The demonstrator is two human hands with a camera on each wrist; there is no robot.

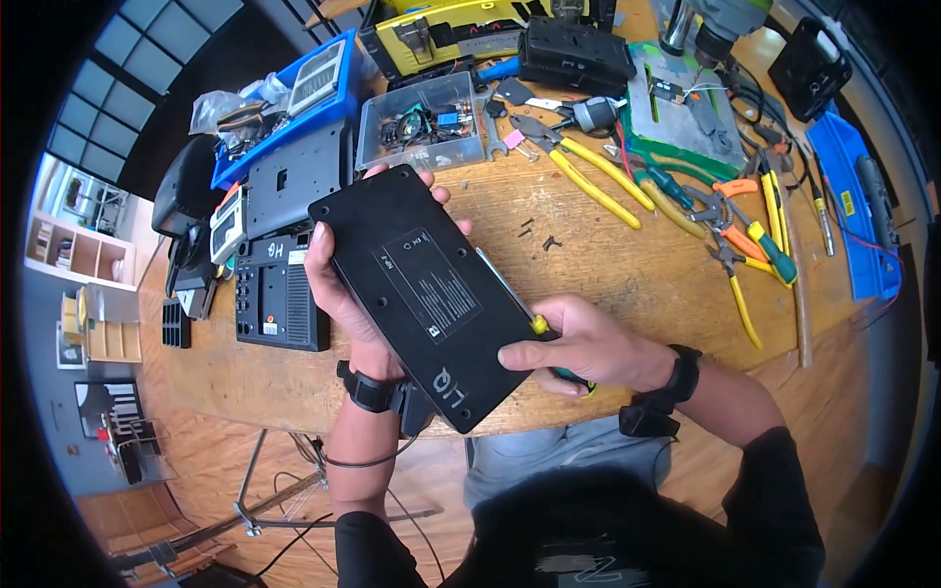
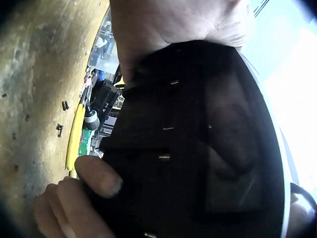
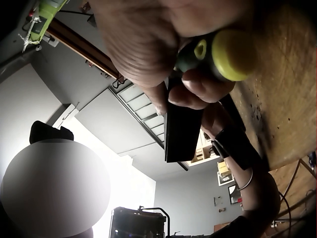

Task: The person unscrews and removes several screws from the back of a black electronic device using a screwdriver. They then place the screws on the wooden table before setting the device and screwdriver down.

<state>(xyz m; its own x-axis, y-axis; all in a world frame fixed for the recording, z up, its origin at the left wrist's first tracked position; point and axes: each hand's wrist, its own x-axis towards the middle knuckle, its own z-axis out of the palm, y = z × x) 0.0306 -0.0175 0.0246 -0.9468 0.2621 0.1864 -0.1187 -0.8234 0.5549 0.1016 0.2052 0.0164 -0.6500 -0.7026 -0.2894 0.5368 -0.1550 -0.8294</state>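
Note:
A flat black rectangular device [image 1: 417,284] is held tilted above the table in the head view, its printed label and corner screw holes facing up. My left hand [image 1: 338,284] grips its left side, thumb on the upper face and fingertips showing past the far edge. My right hand [image 1: 598,345] holds a screwdriver [image 1: 510,289] and presses its thumb on the device's lower right corner. The screwdriver's shaft points away along the device's right edge; its green and yellow handle [image 3: 232,55] sits in the palm. Several small dark screws [image 1: 551,243] lie on the wooden table [image 1: 578,265] beyond.
Yellow-handled pliers [image 1: 598,181] and other hand tools lie at the right. A clear bin [image 1: 421,122] of parts and a blue crate [image 1: 294,108] stand at the back. Another black device [image 1: 284,294] sits left. A green-edged board [image 1: 683,113] is at the back right.

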